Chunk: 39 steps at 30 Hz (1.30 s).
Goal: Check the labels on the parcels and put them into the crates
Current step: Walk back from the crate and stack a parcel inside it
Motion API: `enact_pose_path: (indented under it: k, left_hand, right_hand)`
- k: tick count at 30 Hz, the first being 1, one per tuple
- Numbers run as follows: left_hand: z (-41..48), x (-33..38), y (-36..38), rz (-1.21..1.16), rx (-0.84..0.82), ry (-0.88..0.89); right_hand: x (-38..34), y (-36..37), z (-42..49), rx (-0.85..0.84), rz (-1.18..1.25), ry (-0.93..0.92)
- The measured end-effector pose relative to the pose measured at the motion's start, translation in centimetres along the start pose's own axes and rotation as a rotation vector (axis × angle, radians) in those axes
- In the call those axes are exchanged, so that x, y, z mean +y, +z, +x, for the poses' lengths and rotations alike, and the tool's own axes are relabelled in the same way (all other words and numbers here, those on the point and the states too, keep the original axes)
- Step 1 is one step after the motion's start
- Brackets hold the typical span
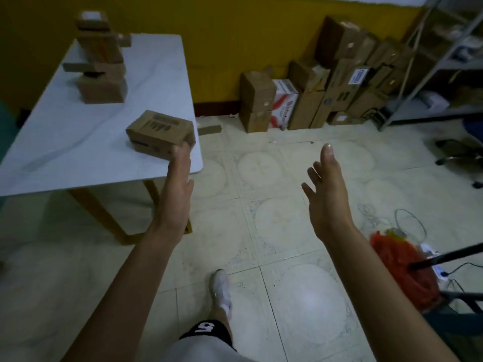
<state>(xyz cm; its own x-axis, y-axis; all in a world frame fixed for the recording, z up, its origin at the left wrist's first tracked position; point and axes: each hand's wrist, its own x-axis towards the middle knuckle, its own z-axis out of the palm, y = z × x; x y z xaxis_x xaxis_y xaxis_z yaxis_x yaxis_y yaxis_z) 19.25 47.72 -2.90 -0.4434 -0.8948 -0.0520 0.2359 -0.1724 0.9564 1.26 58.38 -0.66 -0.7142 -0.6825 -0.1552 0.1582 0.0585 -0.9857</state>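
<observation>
A small brown cardboard parcel with dark printing lies near the right front corner of the white table. My left hand reaches toward it with straight fingers, the fingertips touching its near right corner. My right hand is stretched out over the tiled floor, fingers spread and empty. A leaning stack of several brown parcels stands at the far left of the table. No crate is in view.
Cardboard boxes are piled along the yellow wall. A metal shelf rack stands at the right. An orange bag, cables and a black pole lie at the right on the floor. My foot is below.
</observation>
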Motion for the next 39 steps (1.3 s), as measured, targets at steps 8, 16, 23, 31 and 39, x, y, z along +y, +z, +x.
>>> enact_pose_path:
  k: [8, 16, 23, 31, 39]
  left_hand:
    - [18.1, -0.5, 3.9, 0.024, -0.062, -0.153]
    - [30.0, -2.1, 4.4, 0.023, -0.006, -0.126]
    - [42.1, -3.5, 6.4, -0.099, 0.068, -0.077]
    - [56.7, -3.4, 11.2, -0.110, 0.287, 0.028]
    - [65.3, -3.0, 9.3, 0.116, 0.736, 0.096]
  right_hand:
    - [-1.2, 0.6, 15.5, 0.067, 0.071, 0.068]
    - [-1.0, 3.1, 28.8, 0.002, 0.148, 0.128]
    - [-1.9, 5.6, 44.4, -0.159, 0.232, 0.209]
    - [-6.7, 10.5, 65.0, -0.423, 0.180, 0.173]
    - [-7.7, 21.8, 75.1, -0.798, 0.048, 0.174]
